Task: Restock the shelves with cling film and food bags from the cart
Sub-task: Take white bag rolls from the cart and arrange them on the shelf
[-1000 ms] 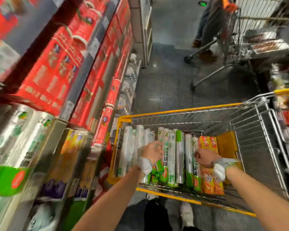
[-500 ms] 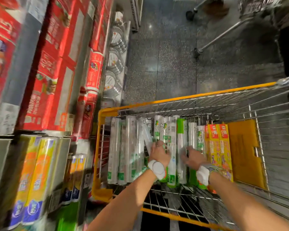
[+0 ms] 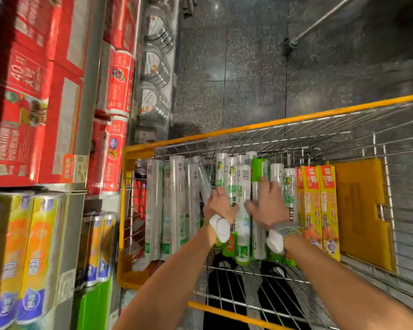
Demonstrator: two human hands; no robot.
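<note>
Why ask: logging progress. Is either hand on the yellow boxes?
No, the left hand and right hand are on rolls beside the boxes.

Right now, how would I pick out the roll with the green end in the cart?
Find the yellow-rimmed wire cart and its row of rolls lying side by side. The green-ended roll shows just beyond the right hand. Its far end is solid bright green; its neighbours' are pale or printed.

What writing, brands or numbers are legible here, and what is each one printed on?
"40": sideways on the red carton on the shelf; the characters after it are blurred.
"佳能", as far as I can tell: on the red tops of the yellow boxes in the cart.
Rolls: barcodes and print too blurred to read.
Price tags: unreadable.
</note>
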